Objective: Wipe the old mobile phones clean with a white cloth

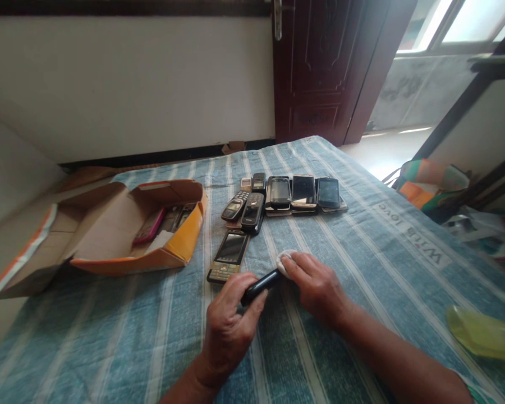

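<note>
Between thumb and fingers, my left hand grips one end of a black mobile phone, seen edge-on and tilted up to the right. My right hand pinches a white cloth against the phone's far end. Just beyond my left hand lies a gold keypad phone with a dark screen. Behind it, a black phone and a rounded keypad phone lie close together. Touchscreen phones in stacks, among them a white-edged phone, form a row farther back.
An open orange cardboard box with a pink phone and other items inside stands at the left. A yellow plastic packet lies at the right. Striped blue cloth covers the surface. A dark red door stands behind.
</note>
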The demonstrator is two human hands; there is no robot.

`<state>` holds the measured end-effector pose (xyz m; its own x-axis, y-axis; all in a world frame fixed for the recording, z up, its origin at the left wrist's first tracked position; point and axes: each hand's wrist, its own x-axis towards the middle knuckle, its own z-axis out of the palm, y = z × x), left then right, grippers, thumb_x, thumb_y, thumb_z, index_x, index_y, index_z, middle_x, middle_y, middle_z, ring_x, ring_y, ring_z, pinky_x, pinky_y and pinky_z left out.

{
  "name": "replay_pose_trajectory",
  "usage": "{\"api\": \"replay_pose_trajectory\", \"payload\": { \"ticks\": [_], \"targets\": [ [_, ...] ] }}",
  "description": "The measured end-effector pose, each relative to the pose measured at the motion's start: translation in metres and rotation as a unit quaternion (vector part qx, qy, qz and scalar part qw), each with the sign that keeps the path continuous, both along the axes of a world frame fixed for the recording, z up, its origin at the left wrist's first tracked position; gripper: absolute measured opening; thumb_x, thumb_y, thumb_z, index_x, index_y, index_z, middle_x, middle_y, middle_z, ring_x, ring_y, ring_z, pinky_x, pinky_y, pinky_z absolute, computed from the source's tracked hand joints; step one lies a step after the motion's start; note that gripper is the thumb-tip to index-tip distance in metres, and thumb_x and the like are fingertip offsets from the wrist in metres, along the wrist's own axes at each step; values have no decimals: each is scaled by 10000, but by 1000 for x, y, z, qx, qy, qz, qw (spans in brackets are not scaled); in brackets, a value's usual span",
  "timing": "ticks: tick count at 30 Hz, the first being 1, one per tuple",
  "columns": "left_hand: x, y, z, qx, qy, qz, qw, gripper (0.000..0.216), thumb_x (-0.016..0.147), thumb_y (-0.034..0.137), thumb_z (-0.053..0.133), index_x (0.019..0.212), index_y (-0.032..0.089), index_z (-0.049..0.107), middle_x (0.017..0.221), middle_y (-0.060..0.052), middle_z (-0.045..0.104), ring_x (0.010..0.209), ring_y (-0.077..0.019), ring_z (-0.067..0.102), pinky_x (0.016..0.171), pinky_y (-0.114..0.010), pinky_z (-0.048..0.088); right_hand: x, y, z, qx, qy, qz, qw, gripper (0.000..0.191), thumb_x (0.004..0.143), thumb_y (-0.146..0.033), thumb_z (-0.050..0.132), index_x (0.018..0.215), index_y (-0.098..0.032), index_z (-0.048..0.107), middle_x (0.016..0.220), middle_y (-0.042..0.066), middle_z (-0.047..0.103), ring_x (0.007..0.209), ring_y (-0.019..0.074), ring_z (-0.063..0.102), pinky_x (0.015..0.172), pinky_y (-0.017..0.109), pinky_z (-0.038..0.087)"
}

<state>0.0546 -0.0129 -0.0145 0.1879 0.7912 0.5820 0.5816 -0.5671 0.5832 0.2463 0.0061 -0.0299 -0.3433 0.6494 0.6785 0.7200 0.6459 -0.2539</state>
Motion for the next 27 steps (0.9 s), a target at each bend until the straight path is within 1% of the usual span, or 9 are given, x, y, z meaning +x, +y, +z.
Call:
{"api": "replay_pose_trajectory", "payload": {
  "ticks": [3, 6, 10, 16, 20, 24, 27],
  "targets": [
    [6, 5, -2, 8, -16, -9, 1000, 105, 829, 156, 622, 931, 182, 626, 880, -39, 683, 813, -161, 672, 759, -263, 562, -2, -4, 2, 27, -5, 11, 1000, 279, 957, -114, 416, 1112, -60, 641, 1044, 190, 668, 1009, 258, 623, 833, 379, 558],
    [11, 9, -4, 11, -27, -8, 1000, 116, 820, 165, 623, 933, 185, 635, 881, -45, 697, 808, -172, 681, 752, -277, 575, -5, -10, 4, 53, -16, 15, 998, 297, 952, -101, 405, 1146, -85, 628, 1116, 196, 655, 1101, 277, 594, 891, 420, 542],
    [12, 11, -7, -1, -27, -8, 1000, 113, 814, 165, 619, 922, 183, 647, 897, -53, 714, 819, -182, 693, 788, -300, 581, -5, -12, 4, 65, -24, 17, 997, 285, 947, -108, 427, 1142, -104, 635, 1121, 187, 660, 1126, 282, 587, 902, 429, 542],
    [12, 9, -7, -13, -29, 0, 999, 76, 804, 181, 639, 878, 182, 658, 852, -43, 712, 774, -174, 691, 749, -290, 585, 0, -6, 0, 32, -20, 5, 999, 284, 961, -147, 423, 1127, -104, 649, 1113, 186, 661, 1105, 275, 597, 897, 429, 544],
    [11, 9, -7, -11, -31, -8, 999, 87, 802, 181, 643, 887, 179, 660, 856, -47, 716, 774, -178, 693, 727, -288, 587, 1, -6, 1, 25, -14, 3, 1000, 268, 958, -146, 434, 1101, -121, 659, 1082, 163, 669, 1071, 256, 607, 894, 407, 543],
    [8, 7, -9, -29, -26, -17, 999, 101, 800, 158, 635, 897, 175, 657, 854, -52, 713, 769, -175, 691, 734, -287, 581, 2, -7, 1, 20, -22, 9, 1000, 263, 956, -128, 429, 1073, -113, 664, 1058, 160, 671, 1053, 253, 608, 896, 403, 538],
    [6, 6, -11, -36, -22, -13, 999, 112, 788, 147, 629, 893, 176, 657, 844, -49, 709, 762, -176, 689, 725, -288, 577, 1, -7, 0, 12, -23, 7, 1000, 278, 967, -151, 415, 1100, -131, 658, 1087, 157, 664, 1076, 252, 603, 909, 409, 534]
  ]
}}
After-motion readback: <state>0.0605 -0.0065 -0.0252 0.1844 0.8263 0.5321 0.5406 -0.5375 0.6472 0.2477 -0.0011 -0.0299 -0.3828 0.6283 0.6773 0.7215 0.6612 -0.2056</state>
